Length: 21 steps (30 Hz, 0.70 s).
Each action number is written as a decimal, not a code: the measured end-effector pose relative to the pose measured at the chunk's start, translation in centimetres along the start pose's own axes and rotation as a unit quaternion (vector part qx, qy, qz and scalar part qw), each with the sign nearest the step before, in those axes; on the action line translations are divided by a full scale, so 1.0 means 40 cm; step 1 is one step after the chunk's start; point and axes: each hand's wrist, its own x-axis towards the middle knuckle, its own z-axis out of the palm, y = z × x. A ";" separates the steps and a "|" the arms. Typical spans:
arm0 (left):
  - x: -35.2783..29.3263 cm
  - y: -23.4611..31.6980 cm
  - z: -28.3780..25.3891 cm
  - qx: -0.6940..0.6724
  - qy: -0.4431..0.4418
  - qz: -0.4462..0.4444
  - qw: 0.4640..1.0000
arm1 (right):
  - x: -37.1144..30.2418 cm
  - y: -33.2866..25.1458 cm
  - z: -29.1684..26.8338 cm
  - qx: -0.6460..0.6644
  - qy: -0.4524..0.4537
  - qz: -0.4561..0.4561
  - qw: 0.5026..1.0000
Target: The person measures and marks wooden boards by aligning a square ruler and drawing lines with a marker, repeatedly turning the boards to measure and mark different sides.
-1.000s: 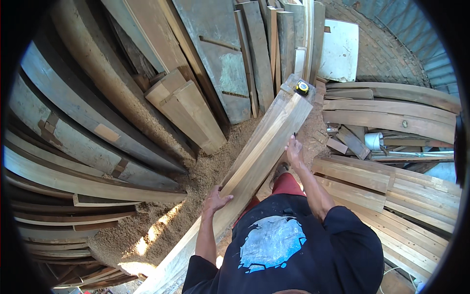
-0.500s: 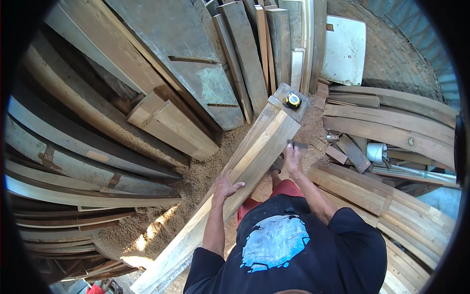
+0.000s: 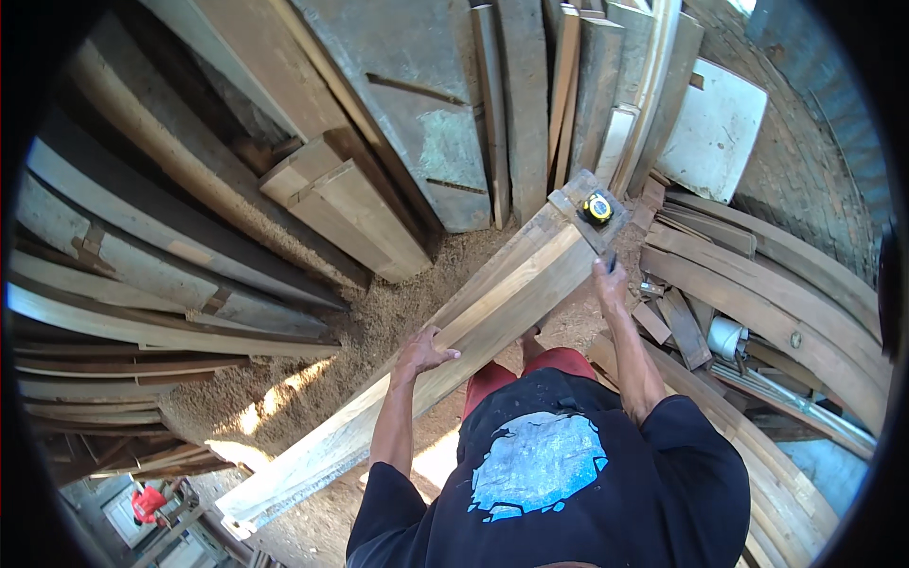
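A long pale wooden board lies diagonally in front of me, with a narrower timber along its far side. My left hand rests on it about halfway along, thumb spread away from the fingers. My right hand is at the board's far right end and pinches a small dark flat piece; I cannot make out its exact kind. Just beyond that hand, a yellow-and-black tape measure sits on a worn wooden block at the board's end.
Timber planks lean in rows on the left, and a large grey panel stands at the back. Sawdust covers the ground. More boards and a white cylindrical container lie right. A person in red appears far lower left.
My right hand has moved forward along the board toward the block, carrying the dark piece. My left hand stays on the board. The whole view has shifted and turned slightly.
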 end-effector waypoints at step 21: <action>-0.127 0.023 0.202 0.080 0.327 0.088 0.938 | -0.249 -0.299 0.060 -0.134 -0.252 -0.312 0.906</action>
